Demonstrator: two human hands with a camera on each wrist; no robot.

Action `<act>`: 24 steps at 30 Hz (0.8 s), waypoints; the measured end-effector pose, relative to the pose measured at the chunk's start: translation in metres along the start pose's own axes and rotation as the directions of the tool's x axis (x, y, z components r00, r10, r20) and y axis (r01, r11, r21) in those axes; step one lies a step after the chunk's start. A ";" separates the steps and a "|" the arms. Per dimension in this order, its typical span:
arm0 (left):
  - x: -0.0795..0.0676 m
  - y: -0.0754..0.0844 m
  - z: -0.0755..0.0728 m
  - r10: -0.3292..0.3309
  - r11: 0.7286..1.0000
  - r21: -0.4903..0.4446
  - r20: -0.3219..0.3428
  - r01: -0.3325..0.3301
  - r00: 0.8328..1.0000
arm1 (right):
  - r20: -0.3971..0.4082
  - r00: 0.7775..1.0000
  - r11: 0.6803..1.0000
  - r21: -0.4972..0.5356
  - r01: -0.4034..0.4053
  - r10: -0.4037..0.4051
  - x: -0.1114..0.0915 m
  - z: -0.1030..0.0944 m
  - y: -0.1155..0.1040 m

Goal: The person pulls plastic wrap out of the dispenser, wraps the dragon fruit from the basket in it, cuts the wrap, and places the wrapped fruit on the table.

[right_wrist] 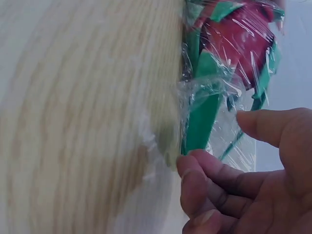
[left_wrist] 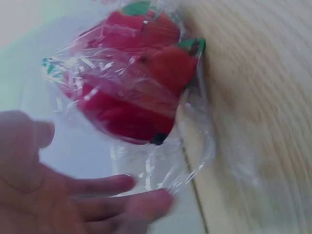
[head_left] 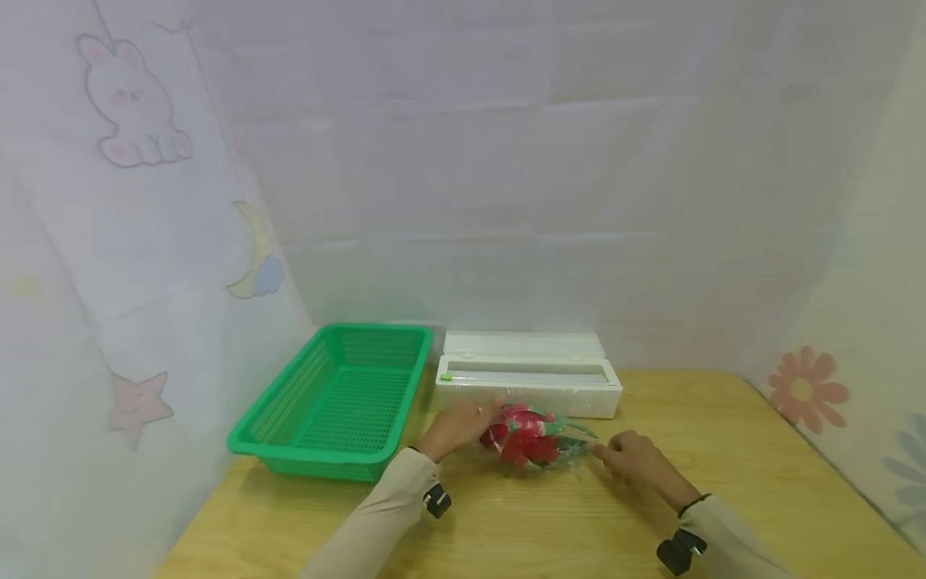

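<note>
Left grip spread, right grip seemingly loosely curled

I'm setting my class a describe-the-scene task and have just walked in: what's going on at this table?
A person is handling a bundle of red, fruit-like items with green parts, wrapped in clear plastic film, on a wooden table. The left hand is at one end of the bundle and the right hand at the other, its fingertips at the film. Behind stands a white box with its lid open; a green basket sits to the left.
</note>
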State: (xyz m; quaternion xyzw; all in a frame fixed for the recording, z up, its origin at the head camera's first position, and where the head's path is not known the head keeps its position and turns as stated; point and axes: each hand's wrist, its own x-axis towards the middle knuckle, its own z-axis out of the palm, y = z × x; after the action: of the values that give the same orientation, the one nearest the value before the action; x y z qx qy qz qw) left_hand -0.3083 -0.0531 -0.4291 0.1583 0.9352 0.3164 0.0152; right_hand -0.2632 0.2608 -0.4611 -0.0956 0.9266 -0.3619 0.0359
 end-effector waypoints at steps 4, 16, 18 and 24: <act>-0.015 0.004 -0.004 0.132 0.982 0.156 -0.150 -0.108 0.980 | 0.103 0.995 0.998 0.070 -0.007 0.000 0.001 0.010 0.005; -0.025 -0.016 0.019 0.369 0.927 -0.048 -0.047 -0.371 0.928 | 0.226 0.972 0.936 0.351 -0.019 -0.065 0.003 0.008 0.015; -0.026 -0.022 0.015 0.386 0.917 -0.078 -0.075 -0.391 0.919 | 0.195 0.978 0.939 0.344 0.004 -0.076 0.003 0.006 0.020; -0.027 -0.032 -0.006 0.405 0.903 -0.065 -0.203 -0.425 0.891 | 0.111 0.992 0.969 0.245 0.034 -0.063 0.002 -0.006 0.034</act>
State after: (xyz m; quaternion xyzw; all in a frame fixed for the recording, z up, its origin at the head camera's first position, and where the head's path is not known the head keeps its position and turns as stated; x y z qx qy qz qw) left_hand -0.2925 -0.0889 -0.4449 0.3234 0.8585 0.3757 -0.1311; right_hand -0.2711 0.2890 -0.4799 -0.1345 0.8690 -0.4669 0.0934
